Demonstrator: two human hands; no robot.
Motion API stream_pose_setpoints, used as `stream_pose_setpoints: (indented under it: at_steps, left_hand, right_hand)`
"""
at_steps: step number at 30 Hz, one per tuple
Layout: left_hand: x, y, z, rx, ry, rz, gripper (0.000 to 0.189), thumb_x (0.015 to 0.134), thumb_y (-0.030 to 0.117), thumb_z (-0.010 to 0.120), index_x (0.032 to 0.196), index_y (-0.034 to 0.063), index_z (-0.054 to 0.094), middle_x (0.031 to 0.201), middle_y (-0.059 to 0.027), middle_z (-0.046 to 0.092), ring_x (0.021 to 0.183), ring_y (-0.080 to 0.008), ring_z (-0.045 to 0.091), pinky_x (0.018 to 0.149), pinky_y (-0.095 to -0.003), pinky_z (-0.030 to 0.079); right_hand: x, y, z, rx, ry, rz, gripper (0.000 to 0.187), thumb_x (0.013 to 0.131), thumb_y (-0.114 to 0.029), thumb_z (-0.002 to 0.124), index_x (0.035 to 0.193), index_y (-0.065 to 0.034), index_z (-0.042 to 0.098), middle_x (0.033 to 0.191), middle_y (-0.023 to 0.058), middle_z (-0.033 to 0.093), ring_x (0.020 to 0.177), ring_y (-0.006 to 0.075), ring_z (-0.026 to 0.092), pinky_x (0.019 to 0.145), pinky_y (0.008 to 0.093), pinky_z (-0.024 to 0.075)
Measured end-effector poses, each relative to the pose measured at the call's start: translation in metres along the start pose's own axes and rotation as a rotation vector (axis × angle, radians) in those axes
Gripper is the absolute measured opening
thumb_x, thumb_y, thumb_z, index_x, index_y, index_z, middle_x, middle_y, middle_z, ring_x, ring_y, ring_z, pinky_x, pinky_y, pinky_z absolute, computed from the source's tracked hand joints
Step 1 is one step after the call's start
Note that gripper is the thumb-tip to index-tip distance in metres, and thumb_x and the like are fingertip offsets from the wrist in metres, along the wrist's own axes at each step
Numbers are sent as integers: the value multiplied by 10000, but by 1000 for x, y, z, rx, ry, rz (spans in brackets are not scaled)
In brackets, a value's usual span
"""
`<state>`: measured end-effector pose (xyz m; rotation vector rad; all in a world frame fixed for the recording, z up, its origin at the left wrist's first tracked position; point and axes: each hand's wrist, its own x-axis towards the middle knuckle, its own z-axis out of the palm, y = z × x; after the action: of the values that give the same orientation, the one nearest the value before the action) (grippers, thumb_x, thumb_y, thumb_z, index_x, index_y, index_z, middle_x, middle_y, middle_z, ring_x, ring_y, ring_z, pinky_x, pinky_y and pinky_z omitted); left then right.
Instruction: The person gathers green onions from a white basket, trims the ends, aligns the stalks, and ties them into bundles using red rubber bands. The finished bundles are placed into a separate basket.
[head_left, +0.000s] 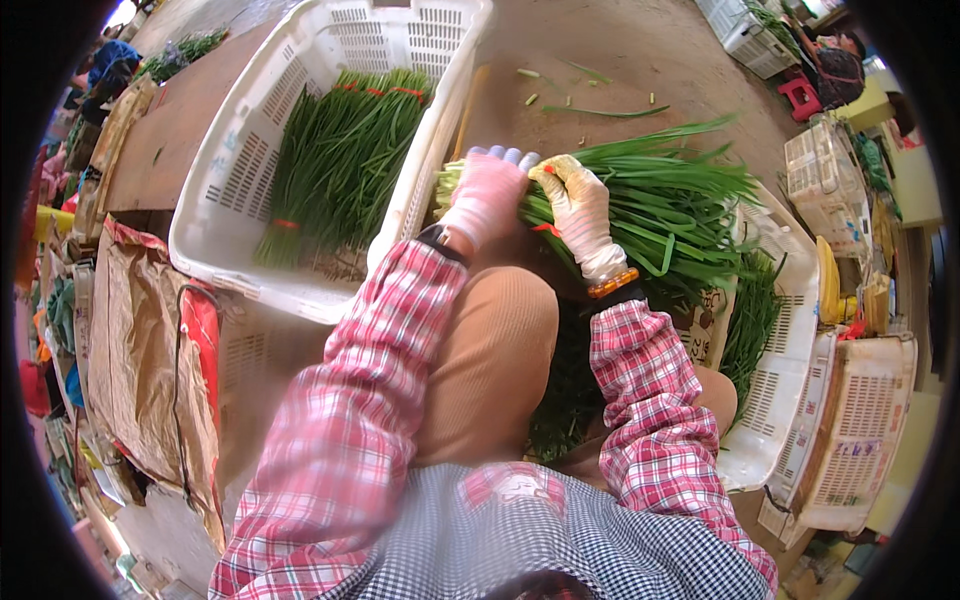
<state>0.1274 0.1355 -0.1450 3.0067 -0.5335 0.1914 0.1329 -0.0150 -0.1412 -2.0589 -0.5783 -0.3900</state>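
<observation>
My left hand (491, 184), in a pink striped glove and slightly blurred, lies around the pale stem ends (448, 184) of a bunch of leafy greens that look like garlic chives (667, 195). Its thumb is hidden. Beside it, my right hand (576, 202) wears a whitish glove with yellowed fingertips. Its thumb and fingers pinch together over the bunch, with a bit of red tie (550, 169) showing at them. More red tie lies against the leaves below, near the right palm. The bunch is held above my knees, its leaf tips fanning right.
At left, a white plastic crate (225, 251) holds chive bundles (352, 142) with red ties. Another white crate (776, 382) at right contains loose greens (754, 315). Cut scraps (607, 111) litter the floor ahead. Stacked crates (855, 435) stand farther right; a person (832, 71) sits beyond.
</observation>
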Motion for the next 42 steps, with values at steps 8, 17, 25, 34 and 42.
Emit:
stream_pose_setpoints:
  at_steps: [8,17,25,34,42]
  left_hand:
    - [14,-8,5,18,-153,135,667,591,386,826,1157,148,567,1052,-52,614,1041,-244,594,893,-392,434]
    - [12,-4,-3,-31,-210,166,663,605,384,828,1155,121,564,1053,-60,609,1011,-236,607,868,-367,435]
    - [11,-5,2,-30,-186,161,718,594,431,830,1174,108,556,1059,-63,604,1011,-234,607,867,-359,434]
    - [10,1,3,32,-224,128,636,623,350,831,1156,113,576,1082,-62,612,1053,-237,595,901,-371,422]
    - [12,-8,-1,-47,-176,176,603,625,350,823,1129,117,589,1065,-60,621,1027,-242,603,888,-376,433]
  right_hand:
    - [-15,15,-1,57,-91,4,110,904,-138,629,924,-34,656,877,144,647,828,345,633,735,365,499]
    - [-9,-19,-50,-469,-505,-534,344,699,-136,742,1027,-88,654,1128,111,605,1114,317,563,991,418,444]
    - [8,-24,-45,-645,-566,-645,132,768,-232,681,805,-129,607,813,41,594,802,224,610,712,367,464]
    - [52,0,-31,-718,-732,-563,193,797,-346,694,776,-180,597,718,32,658,694,243,653,638,367,472]
    - [69,4,-42,-566,-815,-320,198,817,-343,699,866,-161,640,796,90,679,759,326,648,697,421,513]
